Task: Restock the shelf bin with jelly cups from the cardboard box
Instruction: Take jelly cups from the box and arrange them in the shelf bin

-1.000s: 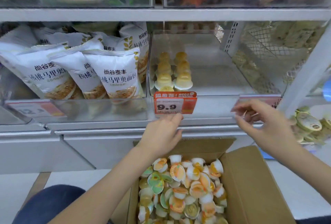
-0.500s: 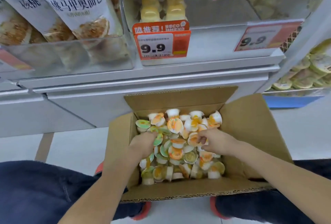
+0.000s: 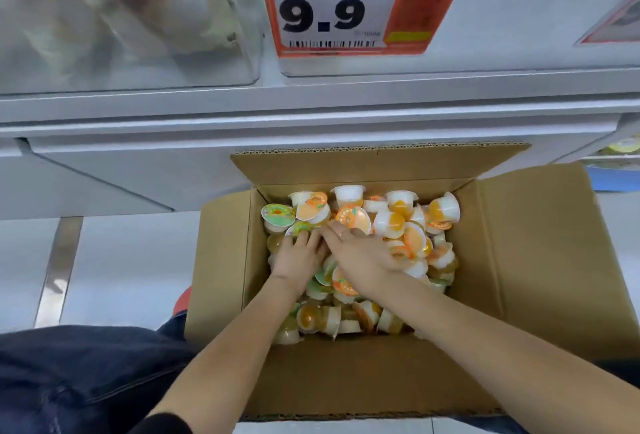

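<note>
Down in the cardboard box (image 3: 221, 277), both hands lie spread on the heaped jelly cups (image 3: 401, 225): left hand (image 3: 299, 255) and right hand (image 3: 360, 257), grip wide, holding nothing. Best scoop together from underneath, cupping a modest handful so none spill.

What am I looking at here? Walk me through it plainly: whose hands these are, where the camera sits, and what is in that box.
No machine: a person works bare-handed, filmed by a camera on their head looking down. Both hands are inside an open cardboard box on the floor, full of loose jelly cups. The left hand and right hand lie spread on the pile; whether either grips a cup is hidden. Above, the shelf carries an orange price tag reading 9.9.
</note>
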